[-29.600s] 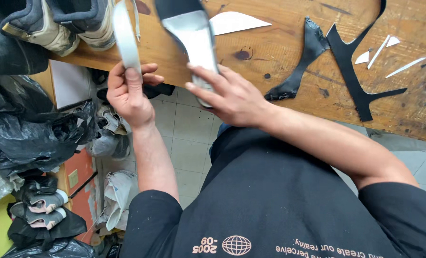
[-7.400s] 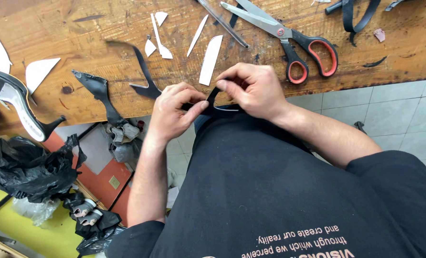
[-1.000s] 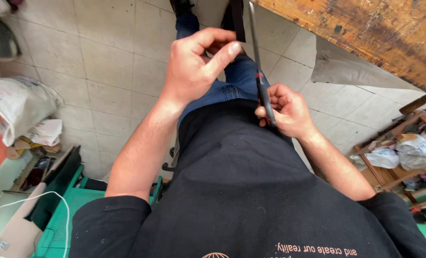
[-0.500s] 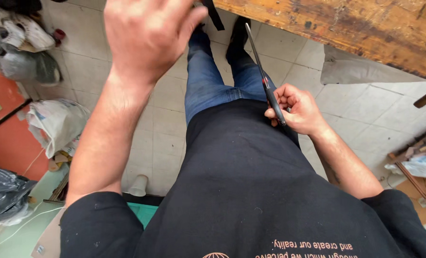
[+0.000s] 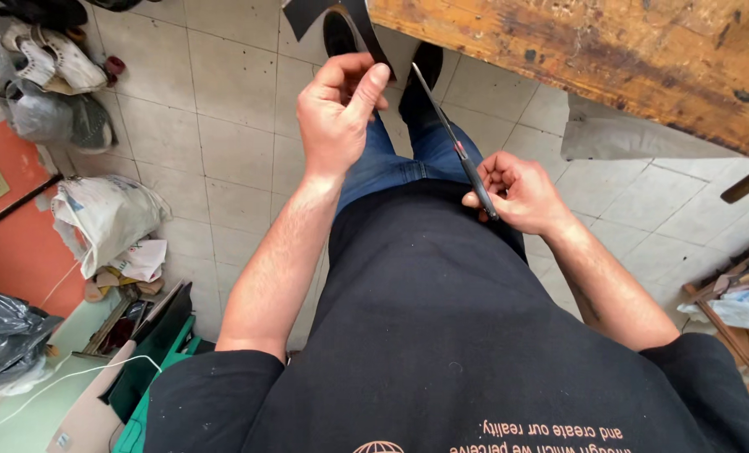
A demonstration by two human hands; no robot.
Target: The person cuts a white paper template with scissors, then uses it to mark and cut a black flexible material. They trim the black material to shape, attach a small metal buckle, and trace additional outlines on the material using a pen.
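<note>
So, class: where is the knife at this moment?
In the head view, the knife sits right of centre, gripped by the right hand, blade pointing towards the left hand.

Soft, even daylight lit the scene; shadows stayed faint beneath the fingers. Focus was sharp, with wide-angle bending toward the frame edges.

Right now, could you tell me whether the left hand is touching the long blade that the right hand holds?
Apart. The head view shows tiled floor and jeans between the left hand and the blade, whose handle sits in the right hand.

Single head view, looking steeply down, close over hands, floor below.
</note>
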